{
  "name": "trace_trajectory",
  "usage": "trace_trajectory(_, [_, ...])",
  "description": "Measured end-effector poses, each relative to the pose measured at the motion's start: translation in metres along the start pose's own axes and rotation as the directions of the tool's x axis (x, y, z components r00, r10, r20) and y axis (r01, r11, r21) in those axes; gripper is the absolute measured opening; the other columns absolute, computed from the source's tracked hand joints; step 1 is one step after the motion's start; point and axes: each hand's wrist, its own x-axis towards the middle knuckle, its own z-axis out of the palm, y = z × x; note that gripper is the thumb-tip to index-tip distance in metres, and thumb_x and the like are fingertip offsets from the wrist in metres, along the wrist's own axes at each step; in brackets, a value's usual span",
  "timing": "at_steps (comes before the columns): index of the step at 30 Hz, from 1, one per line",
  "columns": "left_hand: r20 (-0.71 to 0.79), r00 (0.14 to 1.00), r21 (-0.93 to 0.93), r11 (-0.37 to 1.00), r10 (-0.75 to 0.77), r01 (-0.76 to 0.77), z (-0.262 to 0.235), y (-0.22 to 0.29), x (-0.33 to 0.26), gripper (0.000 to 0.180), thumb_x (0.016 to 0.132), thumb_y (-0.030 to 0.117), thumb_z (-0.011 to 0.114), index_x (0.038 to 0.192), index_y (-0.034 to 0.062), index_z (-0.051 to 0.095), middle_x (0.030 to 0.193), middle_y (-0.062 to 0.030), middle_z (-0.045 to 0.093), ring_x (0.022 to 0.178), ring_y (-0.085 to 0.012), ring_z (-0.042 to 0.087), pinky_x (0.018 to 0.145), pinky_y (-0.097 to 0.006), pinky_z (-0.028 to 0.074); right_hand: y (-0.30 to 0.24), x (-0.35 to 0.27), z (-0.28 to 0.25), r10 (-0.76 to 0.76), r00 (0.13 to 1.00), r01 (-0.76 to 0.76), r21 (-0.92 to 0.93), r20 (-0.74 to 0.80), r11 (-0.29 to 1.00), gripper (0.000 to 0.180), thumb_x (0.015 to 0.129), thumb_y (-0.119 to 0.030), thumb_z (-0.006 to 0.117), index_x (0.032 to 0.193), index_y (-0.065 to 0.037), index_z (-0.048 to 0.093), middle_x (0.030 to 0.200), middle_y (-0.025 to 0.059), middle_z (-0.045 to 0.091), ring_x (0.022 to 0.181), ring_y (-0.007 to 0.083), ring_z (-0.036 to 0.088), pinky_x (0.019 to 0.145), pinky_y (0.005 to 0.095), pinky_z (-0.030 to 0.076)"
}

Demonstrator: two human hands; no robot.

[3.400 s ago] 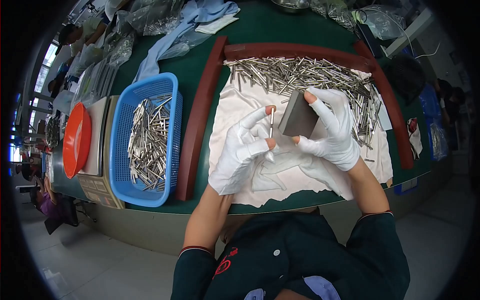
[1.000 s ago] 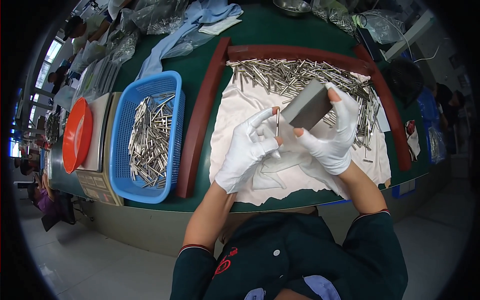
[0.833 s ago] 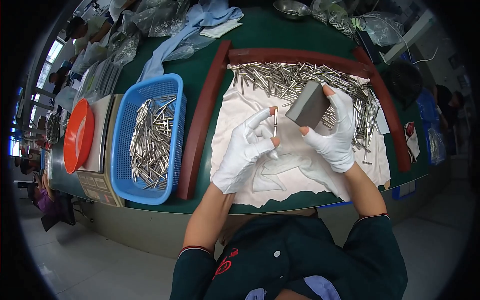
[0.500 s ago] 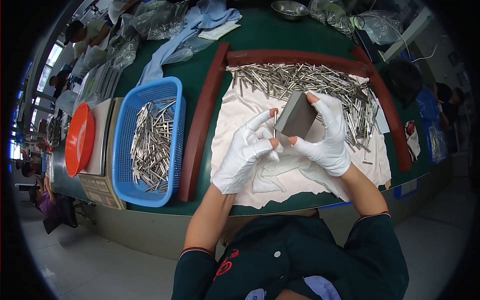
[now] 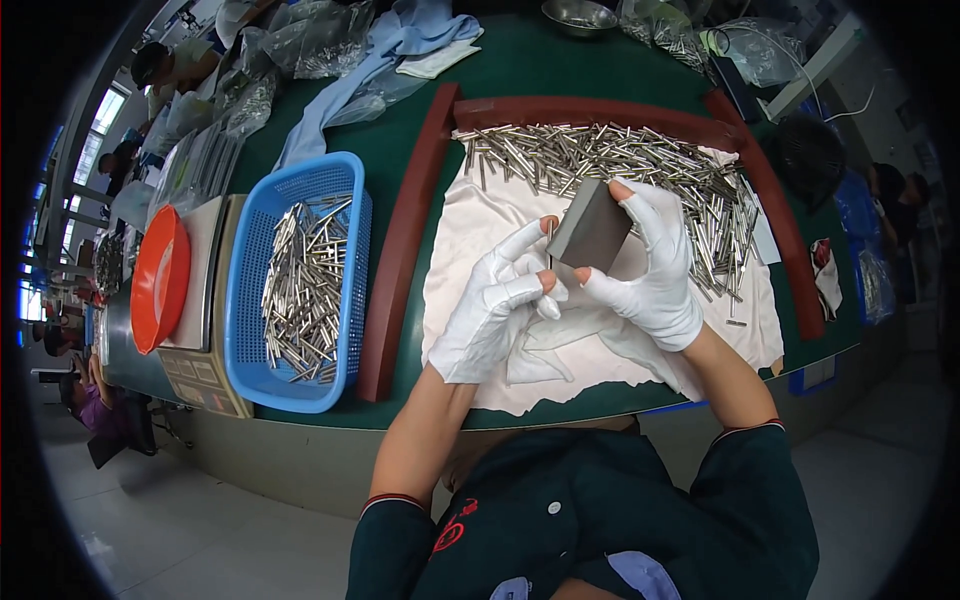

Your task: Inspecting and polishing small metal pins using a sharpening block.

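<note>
Head view: a slim metal pin [image 5: 550, 238] is clamped between the fingers of the white-gloved left hand [image 5: 493, 302], and a grey block [image 5: 594, 230] is gripped just beside it by the fingers of the right hand [image 5: 656, 272], both held over a pale cloth [image 5: 458, 235] on the green surface [image 5: 525, 68].

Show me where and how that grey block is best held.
Probably grip the grey block by its upper and lower edges, coming from the right, as the right hand does. It is a tilted, flat-sided slab that one hand can span, leaving its left side uncovered, facing the metal pin in the left hand.
</note>
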Motion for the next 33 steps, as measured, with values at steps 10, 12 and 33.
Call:
trace_trajectory(10, [0.052,0.999,-0.073,0.997,0.014,-0.010,0.0018,0.0028,0.0023,0.074,0.083,0.002,0.063,0.148,-0.0011,0.029,0.085,-0.0093,0.058,0.072,-0.0165,0.061,0.063,-0.025,0.050,0.0063,-0.0035,-0.0029,0.126,0.991,-0.124,0.048,-0.045,0.991,0.080,0.066,-0.024,0.083,0.134,-0.002,0.047,0.123,0.0151,0.051,0.112,0.0283,0.052,0.097,0.0374,0.042])
trace_trajectory(12, [0.085,0.996,-0.086,0.996,0.008,0.000,0.0004,0.0036,0.0026,0.074,0.083,0.003,0.062,0.148,-0.0008,0.029,0.084,-0.0120,0.061,0.070,-0.0163,0.061,0.064,-0.025,0.051,0.0058,-0.0016,-0.0034,0.124,0.992,-0.122,0.051,-0.027,0.991,0.080,0.067,-0.026,0.083,0.134,-0.001,0.048,0.123,0.0149,0.051,0.112,0.0282,0.052,0.096,0.0374,0.042])
trace_trajectory(33, [-0.030,0.996,0.280,0.957,0.086,-0.074,0.0052,0.0042,0.0003,0.070,0.081,-0.001,0.070,0.143,-0.0032,0.038,0.085,-0.0056,0.064,0.069,-0.0105,0.062,0.062,-0.023,0.051,0.0012,0.0022,-0.0031,-0.020,1.000,0.020,-0.024,0.004,1.000,0.082,0.058,-0.027,0.082,0.131,-0.005,0.051,0.119,0.0134,0.056,0.101,0.0296,0.054,0.088,0.0400,0.043])
